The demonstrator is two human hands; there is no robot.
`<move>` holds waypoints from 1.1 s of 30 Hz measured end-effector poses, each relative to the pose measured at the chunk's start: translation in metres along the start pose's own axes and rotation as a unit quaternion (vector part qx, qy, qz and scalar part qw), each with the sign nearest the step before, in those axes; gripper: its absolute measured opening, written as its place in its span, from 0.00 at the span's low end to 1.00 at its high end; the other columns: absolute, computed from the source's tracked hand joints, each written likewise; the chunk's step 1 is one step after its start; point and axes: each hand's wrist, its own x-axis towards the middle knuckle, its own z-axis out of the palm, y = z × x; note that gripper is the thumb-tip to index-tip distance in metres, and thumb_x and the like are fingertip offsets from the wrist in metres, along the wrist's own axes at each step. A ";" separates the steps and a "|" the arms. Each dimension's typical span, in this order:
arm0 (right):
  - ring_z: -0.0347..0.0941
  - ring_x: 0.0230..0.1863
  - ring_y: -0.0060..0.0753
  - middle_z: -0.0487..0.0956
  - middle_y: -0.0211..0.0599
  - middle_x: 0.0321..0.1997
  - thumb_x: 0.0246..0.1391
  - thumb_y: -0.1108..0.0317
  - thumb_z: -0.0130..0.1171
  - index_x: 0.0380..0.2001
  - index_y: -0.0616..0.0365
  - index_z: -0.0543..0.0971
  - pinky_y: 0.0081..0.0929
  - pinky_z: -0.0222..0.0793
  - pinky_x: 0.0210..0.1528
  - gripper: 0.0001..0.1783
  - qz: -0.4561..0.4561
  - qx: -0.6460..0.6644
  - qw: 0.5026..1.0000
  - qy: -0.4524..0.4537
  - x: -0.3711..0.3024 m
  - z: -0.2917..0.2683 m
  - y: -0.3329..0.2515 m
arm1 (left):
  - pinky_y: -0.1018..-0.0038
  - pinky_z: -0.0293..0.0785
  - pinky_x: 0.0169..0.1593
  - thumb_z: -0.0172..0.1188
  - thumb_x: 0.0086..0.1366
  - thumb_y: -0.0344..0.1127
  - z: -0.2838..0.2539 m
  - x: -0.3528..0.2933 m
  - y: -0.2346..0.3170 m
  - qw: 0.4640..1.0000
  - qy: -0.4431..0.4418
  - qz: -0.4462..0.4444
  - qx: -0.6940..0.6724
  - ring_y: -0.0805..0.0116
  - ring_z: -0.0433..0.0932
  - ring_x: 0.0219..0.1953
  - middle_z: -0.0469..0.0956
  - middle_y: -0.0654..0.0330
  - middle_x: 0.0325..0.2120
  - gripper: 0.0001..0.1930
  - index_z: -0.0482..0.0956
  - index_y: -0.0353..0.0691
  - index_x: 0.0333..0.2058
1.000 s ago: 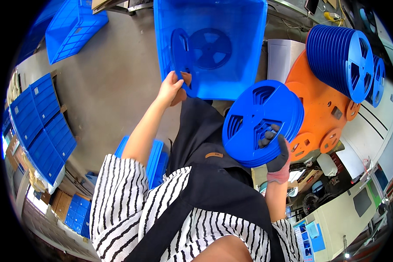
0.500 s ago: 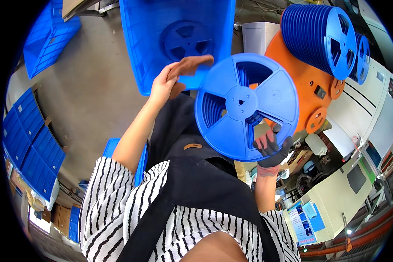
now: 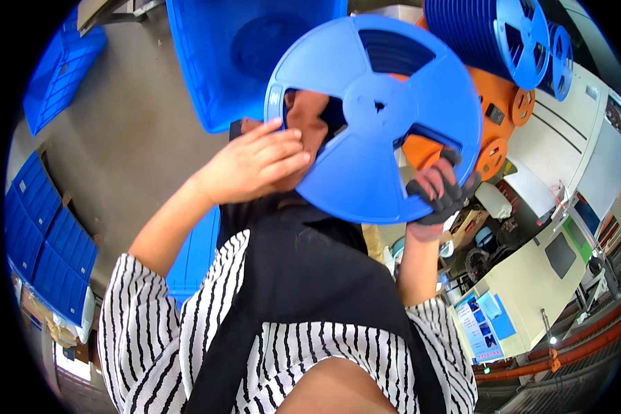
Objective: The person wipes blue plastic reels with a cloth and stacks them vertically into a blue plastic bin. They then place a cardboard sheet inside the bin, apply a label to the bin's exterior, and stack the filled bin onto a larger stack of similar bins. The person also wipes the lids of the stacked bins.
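A large blue plastic reel (image 3: pixel 379 159) with three openings and a central hole is held up before my chest. My right hand (image 3: pixel 438 190), in a grey and pink glove, grips its lower right rim, fingers hooked through an opening. Dark blue layers show through its upper opening; whether they belong to the same reel I cannot tell. My bare left hand (image 3: pixel 262 159) is at the reel's left edge, closed over a brown cloth (image 3: pixel 307 121). Part of that cloth shows through the left opening; my left thumb is hidden.
Ahead stands a deep blue bin (image 3: pixel 207 76) with a dark reel shape inside. An orange machine (image 3: pixel 479 90) is at the right, beside a row of blue reels (image 3: pixel 524 41). Blue crates (image 3: pixel 52 234) stand far left, and a cream cabinet (image 3: pixel 538 290) at the lower right.
My left hand has brought the brown cloth down and right, from above the bin's edge to the reel's left opening. The reel has come up and closer in my right hand.
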 end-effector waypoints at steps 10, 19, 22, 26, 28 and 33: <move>0.77 0.36 0.37 0.78 0.41 0.42 0.58 0.39 0.52 0.59 0.63 0.65 0.41 0.73 0.47 0.40 -0.026 -0.237 0.966 0.102 0.034 0.016 0.005 | 0.66 0.77 0.45 0.59 0.55 0.25 0.004 -0.010 0.012 0.972 0.078 -0.192 -0.107 0.58 0.79 0.44 0.77 0.56 0.42 0.25 0.71 0.39 0.54; 0.72 0.35 0.31 0.76 0.37 0.38 0.63 0.45 0.50 0.56 0.62 0.68 0.33 0.67 0.41 0.31 0.027 -0.362 0.922 0.136 0.014 -0.011 0.004 | 0.64 0.69 0.60 0.58 0.63 0.30 0.039 -0.098 -0.008 0.455 0.410 -0.402 -0.681 0.62 0.72 0.56 0.72 0.54 0.54 0.27 0.63 0.35 0.60; 0.70 0.37 0.31 0.74 0.36 0.40 0.64 0.48 0.50 0.55 0.60 0.68 0.35 0.69 0.47 0.28 0.044 -0.366 0.915 0.162 0.011 -0.011 0.001 | 0.63 0.68 0.61 0.58 0.63 0.32 0.035 -0.109 -0.009 0.435 0.409 -0.394 -0.699 0.62 0.72 0.56 0.71 0.54 0.55 0.28 0.63 0.35 0.60; 0.71 0.39 0.32 0.74 0.36 0.40 0.63 0.51 0.53 0.58 0.60 0.66 0.39 0.68 0.55 0.28 0.040 -0.314 0.931 0.180 0.011 -0.013 0.011 | 0.64 0.68 0.61 0.58 0.63 0.32 0.038 -0.119 -0.018 0.451 0.435 -0.398 -0.670 0.62 0.72 0.56 0.72 0.54 0.54 0.27 0.63 0.35 0.60; 0.72 0.39 0.32 0.75 0.37 0.40 0.63 0.52 0.54 0.58 0.59 0.65 0.41 0.68 0.55 0.28 0.025 -0.316 0.929 0.189 0.010 -0.023 0.017 | 0.64 0.68 0.61 0.58 0.63 0.33 0.031 -0.118 -0.025 0.479 0.438 -0.433 -0.625 0.62 0.71 0.56 0.72 0.54 0.54 0.27 0.63 0.35 0.60; 0.74 0.39 0.32 0.78 0.36 0.37 0.64 0.53 0.53 0.57 0.59 0.66 0.39 0.69 0.54 0.26 0.002 -0.293 0.936 0.192 0.014 -0.028 0.046 | 0.66 0.69 0.58 0.58 0.64 0.32 0.048 -0.098 -0.092 0.617 0.395 -0.500 -0.462 0.63 0.72 0.56 0.73 0.53 0.53 0.26 0.64 0.36 0.59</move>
